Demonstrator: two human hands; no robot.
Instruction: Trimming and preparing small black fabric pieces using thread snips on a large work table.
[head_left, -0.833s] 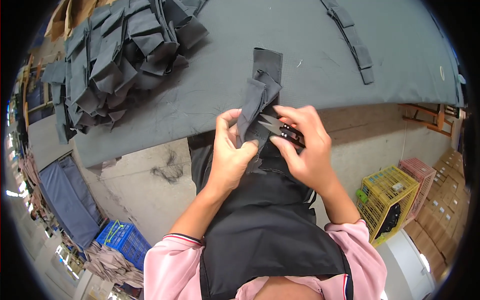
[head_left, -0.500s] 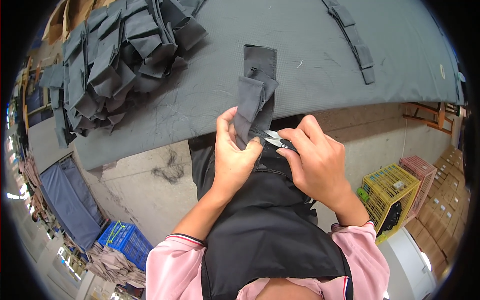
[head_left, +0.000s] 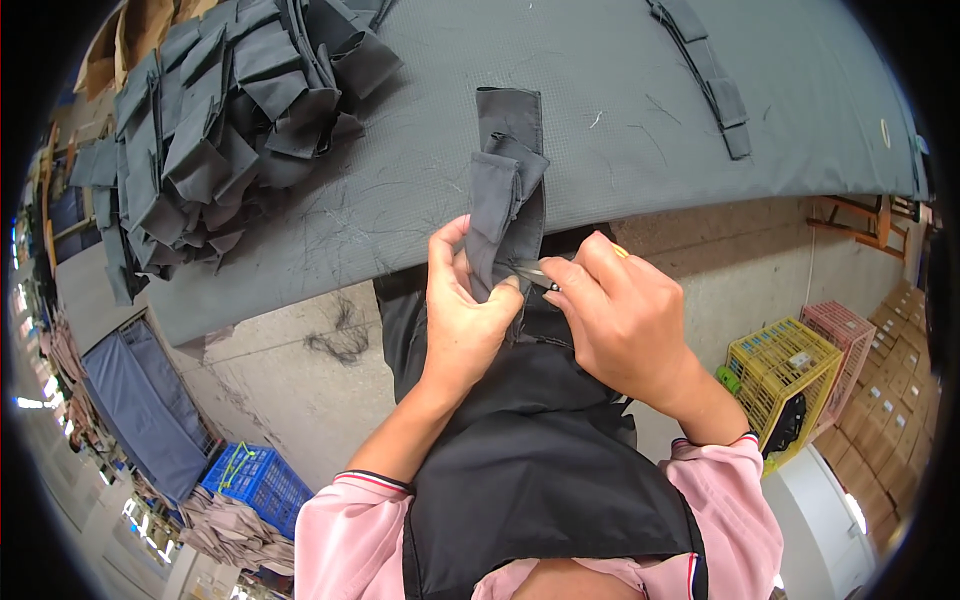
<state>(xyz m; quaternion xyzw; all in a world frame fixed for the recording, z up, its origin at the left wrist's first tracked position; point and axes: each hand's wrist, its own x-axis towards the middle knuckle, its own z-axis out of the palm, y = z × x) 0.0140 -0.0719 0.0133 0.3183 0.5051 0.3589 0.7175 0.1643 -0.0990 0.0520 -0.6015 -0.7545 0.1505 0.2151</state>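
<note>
My left hand [head_left: 465, 310] pinches a folded dark grey fabric strip [head_left: 495, 200] at its near end, thumb on top. The strip's far end lies on the cloth-covered table [head_left: 600, 150], and its near end hangs over the table's edge above my black apron. My right hand [head_left: 625, 320] is closed around small thread snips [head_left: 532, 270], most of which its fingers hide. The blades touch the strip close to my left thumb and look nearly together. Cut threads lie scattered on the cloth.
A large heap of grey strips [head_left: 220, 130] covers the table's left part. Another strip [head_left: 705, 75] lies far right. On the floor stand a blue crate [head_left: 258, 490], a yellow crate [head_left: 780, 375], a pink crate [head_left: 842, 345] and stacked cartons [head_left: 880, 420]. Thread tangles [head_left: 340, 335] lie below the table.
The snips' blades have come together against the strip, where they stood apart before. My right fingers have squeezed in. Strip, heap and table have shifted slightly left in the picture.
</note>
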